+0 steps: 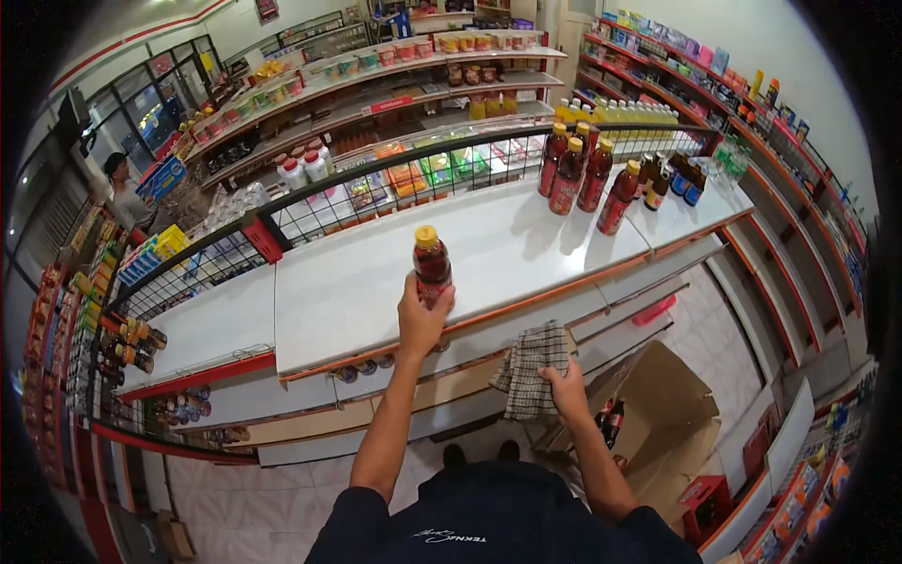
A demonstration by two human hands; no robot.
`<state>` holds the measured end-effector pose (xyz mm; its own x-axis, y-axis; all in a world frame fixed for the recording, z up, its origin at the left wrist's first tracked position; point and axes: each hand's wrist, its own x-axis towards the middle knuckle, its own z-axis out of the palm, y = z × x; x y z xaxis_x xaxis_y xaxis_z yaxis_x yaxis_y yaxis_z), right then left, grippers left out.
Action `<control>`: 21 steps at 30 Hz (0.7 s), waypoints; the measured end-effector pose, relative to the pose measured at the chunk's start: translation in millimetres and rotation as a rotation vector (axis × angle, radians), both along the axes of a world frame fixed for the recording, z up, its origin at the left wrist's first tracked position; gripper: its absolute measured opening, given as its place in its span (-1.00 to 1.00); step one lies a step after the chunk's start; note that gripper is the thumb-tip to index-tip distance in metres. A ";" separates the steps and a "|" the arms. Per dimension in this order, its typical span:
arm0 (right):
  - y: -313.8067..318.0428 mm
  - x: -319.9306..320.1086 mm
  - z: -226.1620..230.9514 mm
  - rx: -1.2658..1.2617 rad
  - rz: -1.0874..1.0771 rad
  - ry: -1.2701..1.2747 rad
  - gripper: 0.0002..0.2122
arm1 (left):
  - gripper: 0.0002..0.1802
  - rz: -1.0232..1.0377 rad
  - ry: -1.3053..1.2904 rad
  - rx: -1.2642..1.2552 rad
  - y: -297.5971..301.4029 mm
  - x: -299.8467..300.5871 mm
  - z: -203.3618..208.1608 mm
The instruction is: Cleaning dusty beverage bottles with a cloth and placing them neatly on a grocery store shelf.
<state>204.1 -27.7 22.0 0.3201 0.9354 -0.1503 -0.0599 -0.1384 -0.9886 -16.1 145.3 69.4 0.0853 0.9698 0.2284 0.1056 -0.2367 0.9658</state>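
Note:
My left hand [423,315] is closed around a dark drink bottle [432,259] with a yellow cap and red label, held upright at the front of the white shelf [357,249]. In my right hand [566,387] is a checkered cloth [532,370], which hangs in front of the shelf's lower tiers. Several similar yellow-capped bottles [567,177] stand grouped on the right part of the shelf. Smaller brown bottles with blue labels [693,184] are beside them. Below my right forearm, an open cardboard box [672,423] has dark bottles [613,421] in it.
A black wire rack [376,183] runs along the shelf's back edge. Curved shelves of goods [376,103] rise beyond it, and more shelving [789,226] stands at the right. Jars [136,343] sit at the far left end. A person [127,193] is at the far left.

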 end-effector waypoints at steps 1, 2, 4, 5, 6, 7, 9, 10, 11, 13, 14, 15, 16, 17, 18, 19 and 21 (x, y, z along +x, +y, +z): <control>3.4 -2.0 6.6 0.019 -0.088 0.095 -0.67 | -0.38 -0.002 -0.009 0.010 -3.4 5.1 0.4; 8.1 -5.3 17.4 0.140 -0.108 0.219 -0.64 | -0.43 -0.010 0.013 0.100 -12.4 8.8 -4.2; 11.1 -6.6 39.7 0.141 -0.154 0.231 -0.60 | -0.49 -0.079 0.052 0.181 -36.4 15.5 -16.3; 8.1 -6.9 47.1 0.129 -0.199 0.250 -0.57 | -0.49 -0.145 0.070 0.170 -51.0 18.9 -22.8; 4.6 -4.3 49.4 0.132 -0.220 0.247 -0.57 | -0.49 -0.196 0.119 0.272 -68.9 25.8 -12.9; 2.8 -3.8 51.4 0.218 -0.143 0.266 -0.55 | -0.48 -0.238 0.169 0.379 -84.9 29.5 -2.6; 0.0 -4.9 55.5 0.312 -0.061 0.282 -0.53 | -0.41 -0.355 0.236 0.478 -96.4 31.2 -30.5; -4.4 -1.3 56.4 0.267 0.042 0.333 -0.50 | -0.41 -0.361 0.234 0.483 -109.0 32.1 -39.7; -7.0 -0.2 62.4 0.219 0.148 0.386 -0.47 | -0.38 -0.395 0.180 0.280 -121.4 32.3 -47.5; -17.2 8.4 78.9 0.159 0.156 0.321 -0.43 | -0.35 -0.428 0.123 0.076 -127.1 35.0 -53.3; -20.5 14.9 81.7 0.172 0.229 0.252 -0.42 | -0.36 -0.476 0.067 0.085 -129.7 35.0 -49.5; -22.5 21.5 81.9 0.184 0.305 0.183 -0.41 | -0.37 -0.520 0.012 0.094 -132.0 33.2 -45.1; -28.1 31.4 70.8 0.175 0.303 0.268 -0.38 | -0.38 -0.540 -0.011 0.096 -133.9 34.8 -39.2; -34.5 43.7 49.4 0.175 0.295 0.259 -0.38 | -0.38 -0.549 -0.019 0.098 -135.8 38.3 -38.7; -39.2 54.8 25.8 0.254 0.312 0.407 -0.36 | -0.40 -0.548 -0.023 0.090 -138.0 40.3 -37.8; -35.8 50.9 24.5 0.331 0.340 0.563 -0.34 | -0.41 -0.536 -0.021 0.079 -139.4 37.1 -39.0; -31.1 32.9 18.8 0.375 0.302 0.630 -0.30 | -0.42 -0.514 -0.024 0.068 -142.1 31.8 -38.0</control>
